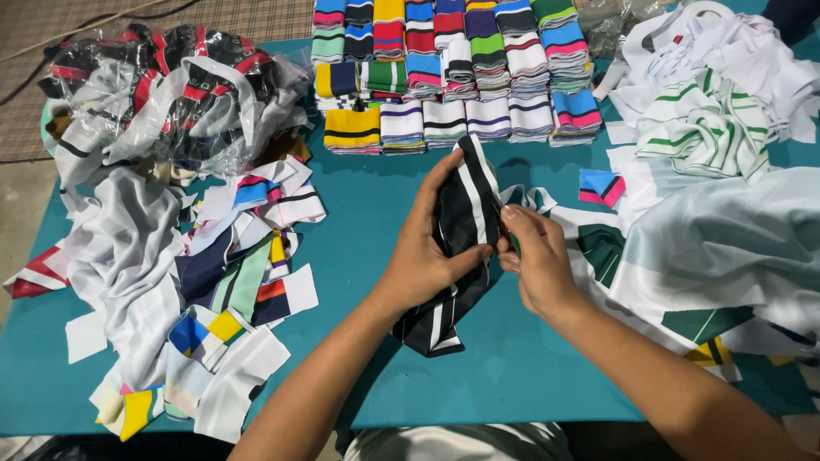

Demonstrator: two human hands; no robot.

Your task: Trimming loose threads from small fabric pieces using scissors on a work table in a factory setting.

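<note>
Black striped strip (461, 218) pinched between both hands (left (423, 256), right (534, 260)).

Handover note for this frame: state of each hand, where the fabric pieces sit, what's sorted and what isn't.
Left hand: gripping a black striped collar strip above the teal table.
Right hand: pinching the same strip's edge.
Done: neat folded stacks in rows at the far side.
Left: loose mixed pieces on the left, white fabric heap on the right, bagged strips far left.

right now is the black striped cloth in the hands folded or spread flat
Folded: the black striped cloth is doubled into a narrow band, pinched between the left hand and right hand.
</note>
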